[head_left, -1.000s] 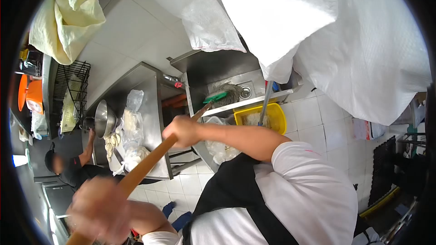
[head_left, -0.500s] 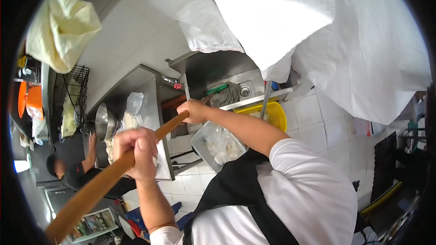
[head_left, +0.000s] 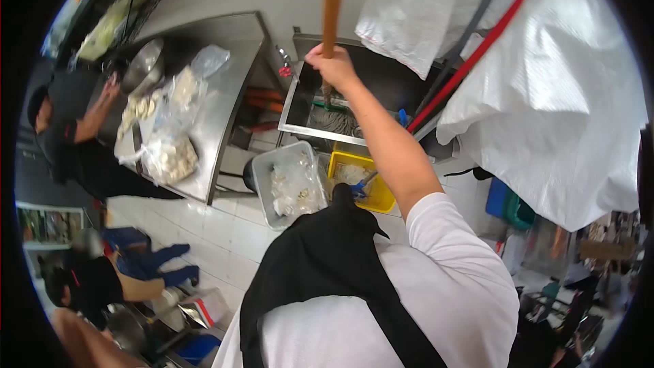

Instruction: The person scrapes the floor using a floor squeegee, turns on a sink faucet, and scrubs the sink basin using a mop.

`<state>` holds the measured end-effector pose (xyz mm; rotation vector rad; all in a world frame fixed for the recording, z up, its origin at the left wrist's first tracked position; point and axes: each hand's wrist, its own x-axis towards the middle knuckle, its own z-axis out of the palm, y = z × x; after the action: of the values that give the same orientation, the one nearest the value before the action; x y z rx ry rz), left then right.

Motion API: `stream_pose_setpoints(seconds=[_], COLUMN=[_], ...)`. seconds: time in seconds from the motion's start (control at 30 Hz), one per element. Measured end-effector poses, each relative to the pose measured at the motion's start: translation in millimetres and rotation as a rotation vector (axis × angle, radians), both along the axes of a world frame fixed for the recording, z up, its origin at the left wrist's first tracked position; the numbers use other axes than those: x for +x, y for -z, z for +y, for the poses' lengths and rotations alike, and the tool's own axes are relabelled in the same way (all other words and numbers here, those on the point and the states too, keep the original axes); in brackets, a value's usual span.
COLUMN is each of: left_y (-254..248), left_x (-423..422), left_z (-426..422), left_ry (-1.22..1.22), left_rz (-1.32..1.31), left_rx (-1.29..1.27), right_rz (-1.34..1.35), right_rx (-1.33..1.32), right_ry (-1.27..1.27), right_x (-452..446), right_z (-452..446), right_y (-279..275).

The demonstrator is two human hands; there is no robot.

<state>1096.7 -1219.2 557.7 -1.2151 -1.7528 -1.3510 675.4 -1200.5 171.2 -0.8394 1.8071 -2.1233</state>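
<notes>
My right hand (head_left: 330, 65) is closed around the wooden handle of a mop (head_left: 334, 3), which stands nearly upright in this view. Below the hand, the green clamp and grey strings of the mop head (head_left: 332, 120) lie inside a steel sink (head_left: 289, 112). A red-handled tap (head_left: 284, 68) is at the sink's left side. Part of a bare arm, apparently my left, shows at the lower left edge, with its hand out of view.
A grey tub (head_left: 257, 187) with plastic bags and a yellow basin (head_left: 387, 197) stand by the sink. Left is a steel table (head_left: 228, 75) with bagged food, where a person (head_left: 75, 136) works. Another person (head_left: 88, 279) is lower left. White sacks (head_left: 531, 95) hang at right.
My left hand has left the mop handle and the view. The handle has swung from slanting across the left to nearly upright, still in my right hand. The view has shifted.
</notes>
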Motion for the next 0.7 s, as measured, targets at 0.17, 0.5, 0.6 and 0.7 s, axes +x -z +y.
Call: stream_pose_setpoints(seconds=[0.17,0.5,0.6,0.7], left_y=[65.2,191.8,182.5,151.3], left_x=[25.6,0.1,25.8,65.3], left_z=[-22.2,-48.2,-72.4,-99.6], left_ry=[-0.174,-0.893,-1.044,-1.266], left_rz=[-0.042,-0.331,-0.331,-0.307], left_rx=[0.147,0.286,0.241,0.164], right_rz=[-0.006,0.034,0.022,-0.026], right_rx=[0.111,0.056,0.137,0.040], right_ry=[-0.088,-0.122,-0.097,-0.143], right_x=[5.4,15.0,24.3,24.9], right_z=[20.5,33.1,40.6,36.3], right_y=[-6.1,9.9,-4.0,16.2])
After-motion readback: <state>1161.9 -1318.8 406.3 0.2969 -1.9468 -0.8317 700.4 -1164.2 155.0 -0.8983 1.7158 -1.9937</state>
